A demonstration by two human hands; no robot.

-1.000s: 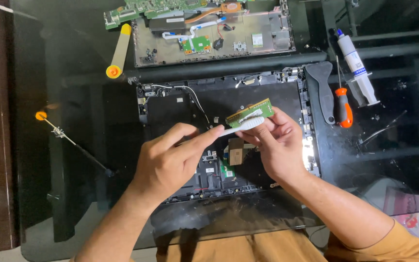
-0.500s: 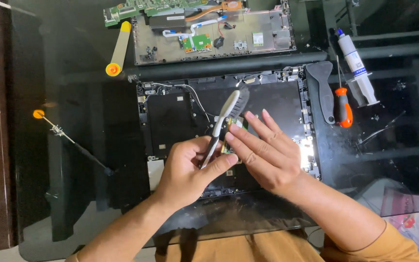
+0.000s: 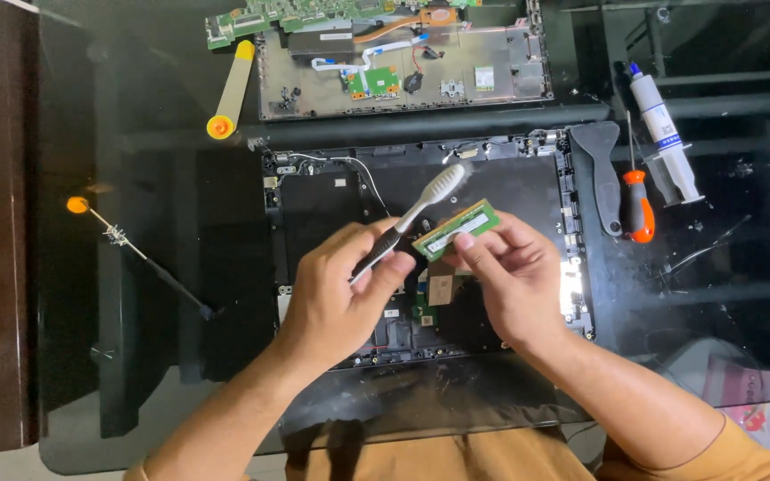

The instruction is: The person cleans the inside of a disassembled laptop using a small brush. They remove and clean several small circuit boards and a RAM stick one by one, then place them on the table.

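Note:
My left hand (image 3: 342,287) grips a toothbrush (image 3: 419,212) by its dark handle, with the white bristle head pointing up and to the right. My right hand (image 3: 514,276) pinches a small green memory module (image 3: 456,229) by its lower edge, right beside the brush's neck. Both hands hover over an opened black laptop base (image 3: 331,209) lying on the dark glass table (image 3: 73,356).
A second opened chassis (image 3: 403,67) with circuit boards lies at the back. A yellow pry tool (image 3: 230,91) is at its left. A black spatula (image 3: 601,169), an orange-handled screwdriver (image 3: 639,209) and a paste syringe (image 3: 657,120) lie right. A thin orange-tipped rod (image 3: 118,236) lies left.
A second ago both hands held the green module. My left hand then took up the toothbrush, and now my right hand lifts the module up beside the brush.

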